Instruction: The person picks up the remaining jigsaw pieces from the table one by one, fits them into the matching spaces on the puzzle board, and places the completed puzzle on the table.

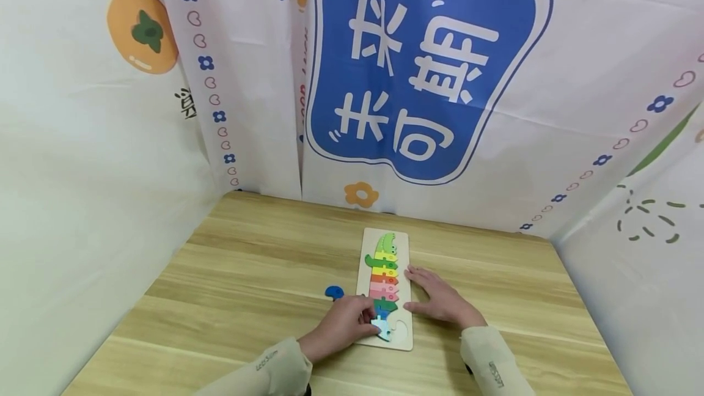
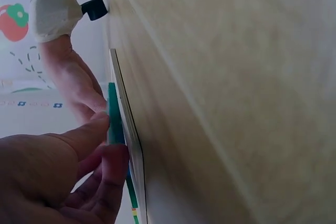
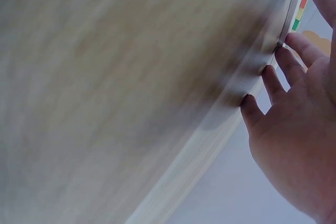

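— Where is this? 
— A pale wooden table (image 1: 247, 274) walled in by printed cloth: a blue banner (image 1: 423, 66), small flowers, an orange fruit.

— And the hands? 
— The left hand (image 1: 343, 322) pinches a light blue puzzle piece (image 1: 381, 326) at the near end of the crocodile puzzle board (image 1: 404, 342). The right hand (image 1: 437, 298) lies flat, fingers spread, against the board's right edge.

— How should the piece best go in? 
— Probably by matching its notches to the cut-out, lowering it level and pressing lightly while the other hand steadies the board.

— Materials? 
— Flat painted wood in green, yellow, orange, red and pink bands. A dark blue piece (image 1: 333, 291) lies just left of the board.
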`<state>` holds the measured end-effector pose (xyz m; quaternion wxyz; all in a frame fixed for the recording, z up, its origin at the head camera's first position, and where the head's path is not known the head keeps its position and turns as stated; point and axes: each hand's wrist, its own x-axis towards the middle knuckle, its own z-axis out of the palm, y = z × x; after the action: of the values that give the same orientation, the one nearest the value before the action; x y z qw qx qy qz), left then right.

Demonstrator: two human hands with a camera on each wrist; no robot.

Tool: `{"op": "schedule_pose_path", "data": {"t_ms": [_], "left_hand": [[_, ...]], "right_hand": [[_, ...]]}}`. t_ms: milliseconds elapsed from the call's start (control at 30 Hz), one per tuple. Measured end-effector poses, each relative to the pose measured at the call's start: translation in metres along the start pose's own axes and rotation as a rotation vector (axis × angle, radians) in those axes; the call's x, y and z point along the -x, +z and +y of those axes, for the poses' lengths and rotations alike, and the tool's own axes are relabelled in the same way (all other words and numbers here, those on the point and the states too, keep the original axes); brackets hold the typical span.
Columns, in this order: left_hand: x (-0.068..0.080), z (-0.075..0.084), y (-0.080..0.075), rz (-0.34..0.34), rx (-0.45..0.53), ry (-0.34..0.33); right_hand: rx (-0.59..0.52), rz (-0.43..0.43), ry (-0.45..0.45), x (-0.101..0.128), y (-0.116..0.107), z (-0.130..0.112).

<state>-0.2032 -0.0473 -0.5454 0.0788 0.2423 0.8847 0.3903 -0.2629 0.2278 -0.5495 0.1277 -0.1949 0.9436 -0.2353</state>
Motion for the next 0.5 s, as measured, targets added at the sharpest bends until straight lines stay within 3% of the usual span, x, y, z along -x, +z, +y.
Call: {"op": "schedule_pose_path", "data": {"t_ms": [500], "left_hand": [[0.0003, 0.0052, -0.0019, -0.009, -0.041, 0.001]], "right_hand": [[0.003, -0.002, 0.002, -0.0006, -0.0003, 0.0002]]}}
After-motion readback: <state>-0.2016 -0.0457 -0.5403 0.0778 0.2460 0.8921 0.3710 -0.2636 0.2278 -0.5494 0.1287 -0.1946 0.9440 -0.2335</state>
